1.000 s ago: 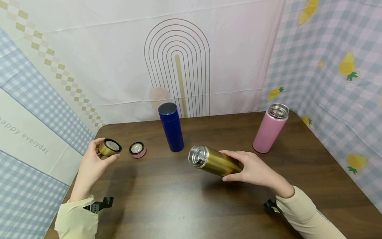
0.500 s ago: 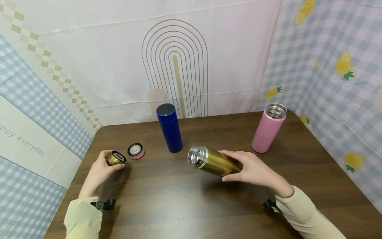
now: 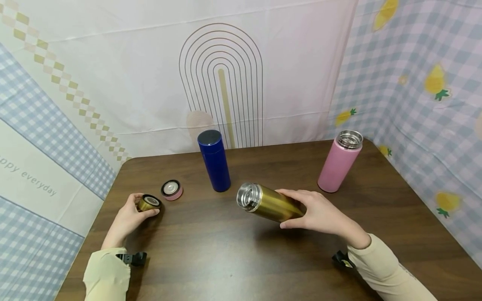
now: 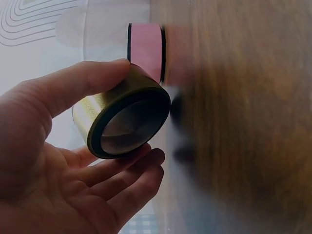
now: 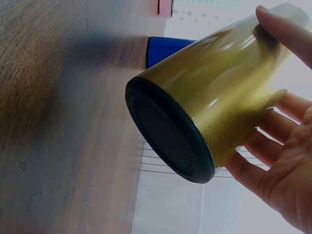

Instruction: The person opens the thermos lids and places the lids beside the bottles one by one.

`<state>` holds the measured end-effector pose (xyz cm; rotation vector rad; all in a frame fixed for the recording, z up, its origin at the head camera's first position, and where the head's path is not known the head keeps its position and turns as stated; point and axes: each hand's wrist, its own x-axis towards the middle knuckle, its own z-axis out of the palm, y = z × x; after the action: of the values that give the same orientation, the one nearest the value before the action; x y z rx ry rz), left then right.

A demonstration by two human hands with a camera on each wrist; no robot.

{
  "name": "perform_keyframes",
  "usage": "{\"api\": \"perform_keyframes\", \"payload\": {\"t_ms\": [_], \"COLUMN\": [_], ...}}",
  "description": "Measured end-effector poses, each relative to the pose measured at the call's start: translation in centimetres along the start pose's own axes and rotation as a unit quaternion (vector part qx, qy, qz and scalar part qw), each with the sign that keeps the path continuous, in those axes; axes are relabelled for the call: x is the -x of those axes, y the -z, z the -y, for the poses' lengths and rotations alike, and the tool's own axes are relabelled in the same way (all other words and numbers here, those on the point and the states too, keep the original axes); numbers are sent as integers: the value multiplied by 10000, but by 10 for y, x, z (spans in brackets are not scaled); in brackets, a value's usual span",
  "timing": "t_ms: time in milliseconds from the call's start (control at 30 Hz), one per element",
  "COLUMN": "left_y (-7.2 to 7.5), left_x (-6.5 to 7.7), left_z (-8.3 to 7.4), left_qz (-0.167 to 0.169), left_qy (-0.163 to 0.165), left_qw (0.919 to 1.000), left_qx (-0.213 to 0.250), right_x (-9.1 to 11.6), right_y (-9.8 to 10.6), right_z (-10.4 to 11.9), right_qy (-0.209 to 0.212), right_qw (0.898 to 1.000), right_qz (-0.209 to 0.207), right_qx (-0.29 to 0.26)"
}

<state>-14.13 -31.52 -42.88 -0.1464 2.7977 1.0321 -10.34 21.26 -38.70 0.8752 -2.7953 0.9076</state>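
Observation:
Between thumb and fingers, my left hand [image 3: 127,217] pinches a gold flask lid [image 3: 149,202], tilted with its inner side up, low over the table at the left. In the left wrist view one edge of the gold lid [image 4: 129,114] is right at the tabletop. My right hand [image 3: 320,211] grips a gold vacuum flask [image 3: 276,203] around its body. The flask leans far over, its uncapped steel mouth pointing left. Its black base [image 5: 168,129] shows raised off the table in the right wrist view. Close beyond the left hand lies a pink lid [image 3: 172,190], inner side up.
A blue flask [image 3: 215,163] with its lid on stands upright at the back middle of the wooden table [image 3: 211,255]. An uncapped pink flask [image 3: 340,163] stands at the back right. Printed cloth [image 3: 293,75] hangs behind the table and along its sides.
My left hand has come down and slightly right with the gold lid, from above the table to close at its surface. The right hand and gold flask have stayed in place.

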Motion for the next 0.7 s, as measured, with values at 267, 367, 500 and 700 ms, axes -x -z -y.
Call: {"api": "perform_keyframes", "payload": {"t_ms": [267,367,500,700], "left_y": [2,3,5,6], "left_x": [1,2,4,8], "left_z": [2,4,7,14], "left_qz": [81,100,91,-24], "left_qy": [40,63,91,69], "left_qw": [10000,9999,9999,9995], "left_qx": [-34,-58,-107,-314], "right_x": [0,0,1,1], "right_y": [-1,-1,0,0], "right_z": [-1,-2,-3,-5], "right_qy": [17,16,16,-20], "right_qw": [10000,10000,10000,9999], "right_qz": [8,-1,-54,-145], "right_qx": [9,15,13,-53]}}
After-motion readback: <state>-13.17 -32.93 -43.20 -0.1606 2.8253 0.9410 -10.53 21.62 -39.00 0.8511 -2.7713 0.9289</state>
